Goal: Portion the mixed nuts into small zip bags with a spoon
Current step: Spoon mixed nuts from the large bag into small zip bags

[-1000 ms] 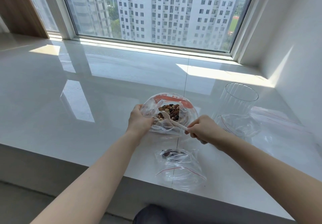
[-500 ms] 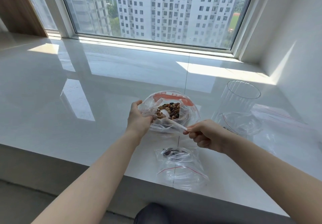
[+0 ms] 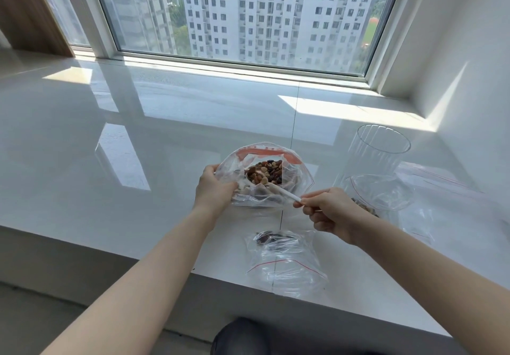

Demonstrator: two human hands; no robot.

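Since a second ago your right hand (image 3: pixel 329 211) has drawn back, pinching only the spoon (image 3: pixel 281 194) handle's end. The spoon's bowl is lost among the mixed nuts (image 3: pixel 265 172). Your left hand (image 3: pixel 212 189) clenches the big bag (image 3: pixel 299 178) rim on the bench (image 3: pixel 138 161); a small zip bag (image 3: pixel 287 263) lies nearer you.

Bare forearms (image 3: pixel 154 272) — no sleeves; dark trouser knee (image 3: pixel 242 336) below.

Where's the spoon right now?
In the head view, centre: the spoon has its bowl in the open nut bag held by the left hand, its handle pinched by the right hand.
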